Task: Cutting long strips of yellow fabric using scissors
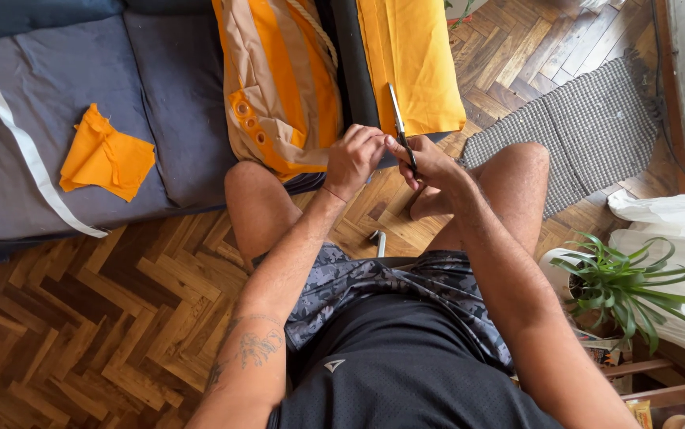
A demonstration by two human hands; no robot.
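My right hand (pixel 430 163) grips the black handles of a pair of scissors (pixel 397 119), blades pointing up over an orange cloth (pixel 410 59). My left hand (pixel 352 159) is curled beside it, fingertips touching the right hand's fingers at the scissor handles; whether it pinches anything small is hidden. An orange and tan striped bag (pixel 279 79) with metal eyelets and a rope hangs just left of my left hand. Both hands hover between my bare knees.
A folded orange cloth piece (pixel 106 155) and a white strap (pixel 17 135) lie on the grey-blue cushion (pixel 152 87). A small metal object (pixel 379 241) lies on the parquet floor. A checked mat (pixel 589 127), potted plant (pixel 621 282) and white bag (pixel 668 218) sit at right.
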